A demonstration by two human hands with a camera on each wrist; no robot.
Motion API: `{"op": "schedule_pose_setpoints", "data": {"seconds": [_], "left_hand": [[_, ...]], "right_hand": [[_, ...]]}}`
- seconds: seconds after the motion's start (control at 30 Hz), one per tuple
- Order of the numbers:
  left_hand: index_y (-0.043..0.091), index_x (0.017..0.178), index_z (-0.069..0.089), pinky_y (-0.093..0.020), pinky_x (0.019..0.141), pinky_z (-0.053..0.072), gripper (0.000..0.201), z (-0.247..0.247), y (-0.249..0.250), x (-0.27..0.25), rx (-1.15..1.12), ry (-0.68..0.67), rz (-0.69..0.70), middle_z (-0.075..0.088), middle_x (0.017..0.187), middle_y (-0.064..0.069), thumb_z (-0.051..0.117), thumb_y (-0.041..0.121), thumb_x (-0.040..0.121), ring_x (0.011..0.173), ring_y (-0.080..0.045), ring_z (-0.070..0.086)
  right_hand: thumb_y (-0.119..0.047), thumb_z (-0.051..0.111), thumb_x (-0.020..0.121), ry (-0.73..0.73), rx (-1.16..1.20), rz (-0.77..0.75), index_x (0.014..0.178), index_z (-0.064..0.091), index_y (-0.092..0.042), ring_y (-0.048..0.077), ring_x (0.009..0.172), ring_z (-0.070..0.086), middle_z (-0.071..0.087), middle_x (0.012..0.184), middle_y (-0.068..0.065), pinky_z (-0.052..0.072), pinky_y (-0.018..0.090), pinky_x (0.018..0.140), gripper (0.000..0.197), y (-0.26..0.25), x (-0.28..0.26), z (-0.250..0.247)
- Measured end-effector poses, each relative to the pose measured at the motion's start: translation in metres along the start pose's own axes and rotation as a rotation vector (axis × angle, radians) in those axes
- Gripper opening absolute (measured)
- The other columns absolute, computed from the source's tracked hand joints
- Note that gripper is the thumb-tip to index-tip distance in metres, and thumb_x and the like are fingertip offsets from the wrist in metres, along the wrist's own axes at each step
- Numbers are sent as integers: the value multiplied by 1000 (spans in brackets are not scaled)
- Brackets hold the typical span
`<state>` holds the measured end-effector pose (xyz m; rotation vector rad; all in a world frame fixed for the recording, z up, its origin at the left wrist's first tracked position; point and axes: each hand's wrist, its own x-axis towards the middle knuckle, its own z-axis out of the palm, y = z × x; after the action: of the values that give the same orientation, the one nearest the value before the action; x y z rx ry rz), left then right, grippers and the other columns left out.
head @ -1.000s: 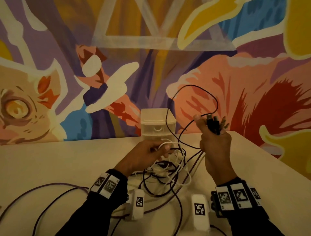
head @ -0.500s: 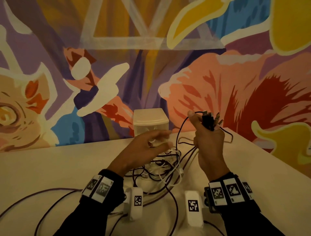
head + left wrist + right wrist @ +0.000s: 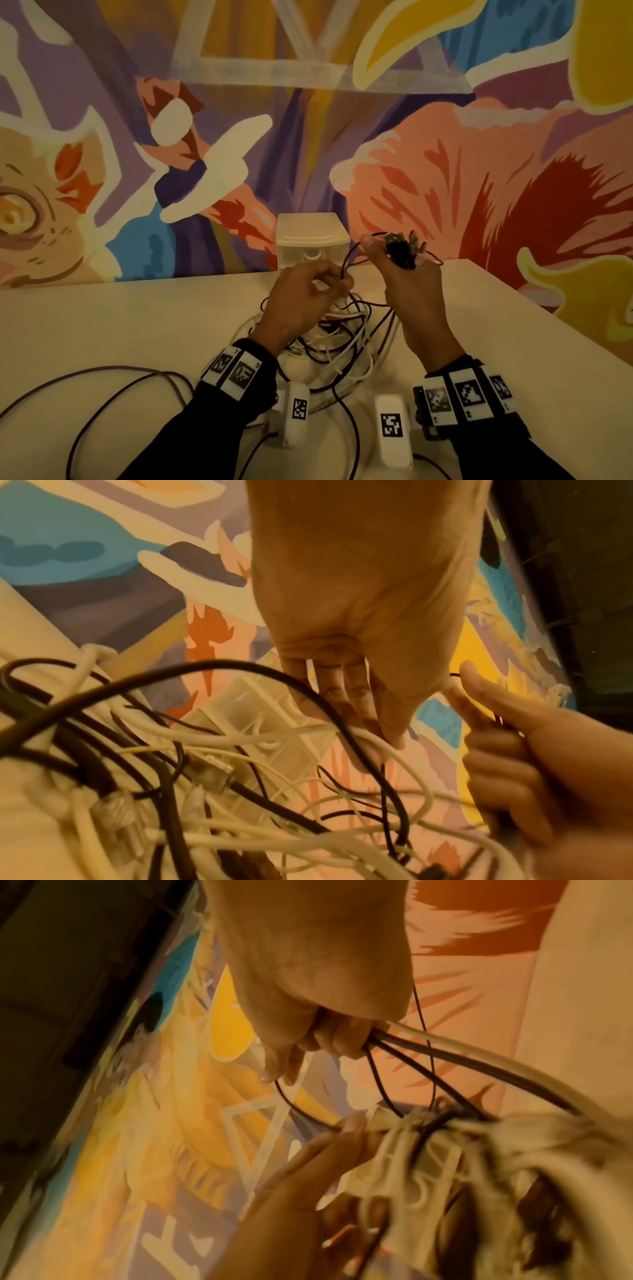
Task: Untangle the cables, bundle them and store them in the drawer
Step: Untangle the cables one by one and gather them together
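Plainly no brand or readable writing shows anywhere; the only markings are black-and-white square code tags, two facing up on the left wristband, three on the right wristband, and one on each of the two white wrist units below them. One small translucent drawer box stands at the far edge of the table, against the painted wall. A tangle of cables, black and white strands too knotted to count, lies mid-table just in front of the box. The left hand hovers over the tangle, fingers curled and pinching a thin black strand. The right hand is raised beside it, fist clamped around a bunch of dark plug ends whose cords trail down into the heap. Two dark loops run off toward the table's near left corner.
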<state>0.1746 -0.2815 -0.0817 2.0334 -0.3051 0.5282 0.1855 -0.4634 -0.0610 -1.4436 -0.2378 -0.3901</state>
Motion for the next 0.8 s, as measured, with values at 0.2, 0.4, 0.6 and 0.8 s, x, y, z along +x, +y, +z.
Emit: {"op": "schedule_pose_setpoints", "data": {"seconds": [0.2,0.4,0.6,0.8], "left_hand": [[13,97,80,-37,69,65,13,-40,-9,8,-84,177,-68,82,85,1,77,25,99,65,-22,78],[22,99,69,-34,80,55,26,-80,-6,13,84,565,4,76,93,2,64,46,105,86,-15,71],[31,90,70,-24,83,52,21,-113,-2,14,196,507,-19,74,88,15,69,49,101,85,1,68],[29,88,74,-34,77,60,25,-123,-7,5,159,438,-63,76,82,12,76,52,95,79,-9,75]], "right_hand": [[-62,72,94,-385,-850,-195,88,74,-34,19,85,69,72,84,-5,53,39,75,29,39,2,5],[-63,86,73,-515,-1020,57,88,74,-43,17,87,72,71,84,-11,46,29,63,27,58,7,-7],[-47,88,85,-496,-744,46,61,71,-31,6,59,60,66,60,-7,42,26,58,33,21,2,-7],[-15,82,91,-315,20,183,66,56,-22,12,46,24,27,61,-3,18,30,48,37,-5,10,-35]]}}
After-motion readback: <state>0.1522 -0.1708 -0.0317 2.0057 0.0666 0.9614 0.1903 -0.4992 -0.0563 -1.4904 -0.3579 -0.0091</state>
